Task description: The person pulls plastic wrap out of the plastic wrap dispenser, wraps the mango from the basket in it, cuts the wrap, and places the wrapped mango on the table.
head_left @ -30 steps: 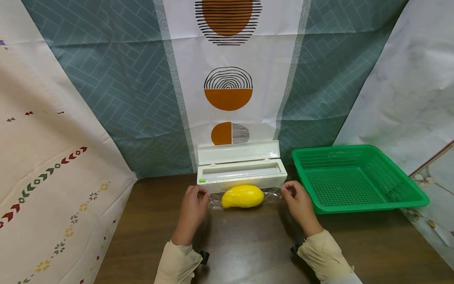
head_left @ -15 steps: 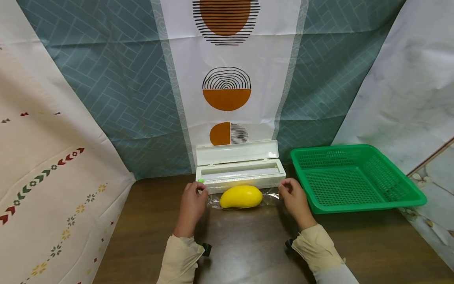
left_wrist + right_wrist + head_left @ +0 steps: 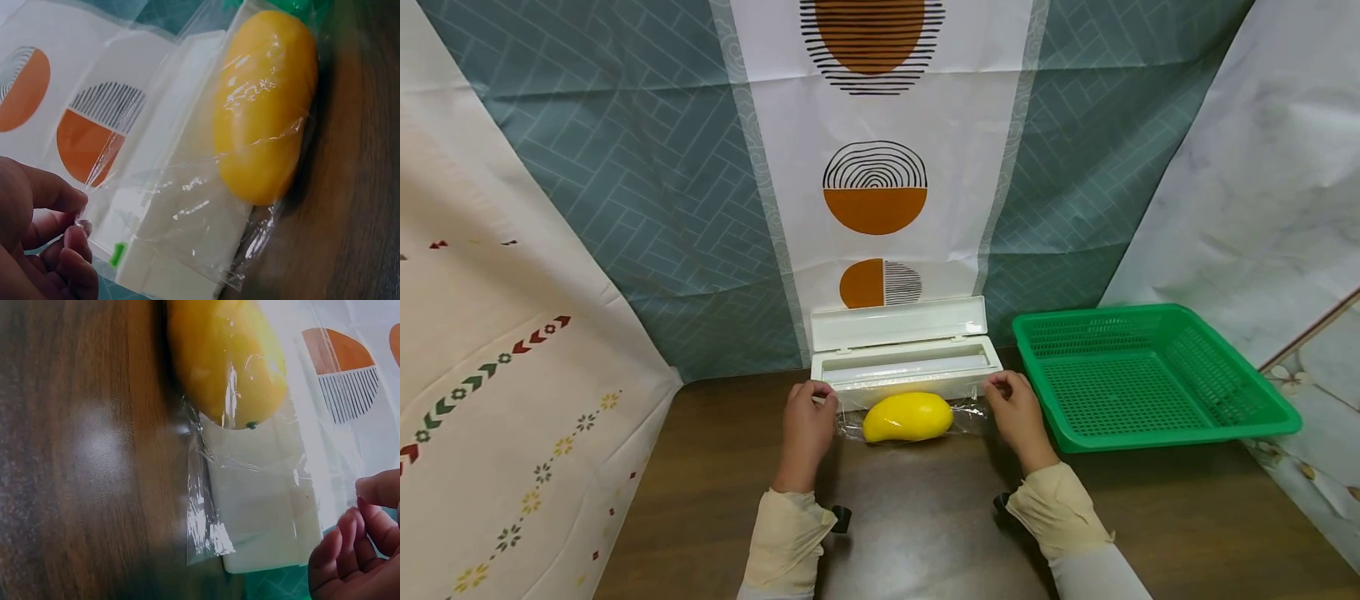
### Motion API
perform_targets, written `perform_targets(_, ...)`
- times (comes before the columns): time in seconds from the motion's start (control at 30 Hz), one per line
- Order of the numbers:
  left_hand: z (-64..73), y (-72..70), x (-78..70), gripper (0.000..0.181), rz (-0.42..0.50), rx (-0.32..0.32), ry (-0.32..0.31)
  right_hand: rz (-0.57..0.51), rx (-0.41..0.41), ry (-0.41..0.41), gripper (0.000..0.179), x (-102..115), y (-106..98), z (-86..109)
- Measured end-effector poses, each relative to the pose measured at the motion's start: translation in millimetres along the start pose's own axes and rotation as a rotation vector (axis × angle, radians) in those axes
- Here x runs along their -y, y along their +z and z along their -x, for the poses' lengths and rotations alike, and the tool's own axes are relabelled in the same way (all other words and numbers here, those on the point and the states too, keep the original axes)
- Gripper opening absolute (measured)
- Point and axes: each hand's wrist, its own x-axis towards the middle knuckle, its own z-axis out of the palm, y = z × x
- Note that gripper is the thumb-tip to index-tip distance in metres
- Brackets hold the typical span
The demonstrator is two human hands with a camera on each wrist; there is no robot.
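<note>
A yellow mango (image 3: 908, 417) lies on the table, wrapped by a sheet of clear plastic wrap (image 3: 194, 200) that shines across its skin in both wrist views. To the left of the fruit, my left hand (image 3: 809, 427) pinches one corner of the wrap between thumb and fingers. On the other side my right hand (image 3: 1017, 417) pinches the opposite corner, raised near the front of a white wrap dispenser (image 3: 880, 385). The dispenser's lid (image 3: 898, 325) stands up, and a roll (image 3: 917, 367) shows inside. Wrap stretches over the mango (image 3: 228, 362) toward both hands.
To the right of the dispenser stands a green plastic basket (image 3: 1157, 375) with nothing in it. Patterned cloth (image 3: 692, 208) hangs behind the brown wooden table (image 3: 910, 517), and more cloth borders it at left and right.
Both hands have risen slightly toward the dispenser, still pinching the wrap corners. The whole view has shifted a little, and the mango stays in front of the dispenser.
</note>
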Motion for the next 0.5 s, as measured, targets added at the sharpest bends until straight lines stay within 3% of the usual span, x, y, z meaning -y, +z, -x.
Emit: perform_targets(0.5,-11.5,10.8,18.7,0.009,-0.053,-0.014,0.025,0.069,-0.009,0.069,0.018,-4,14,-7.1)
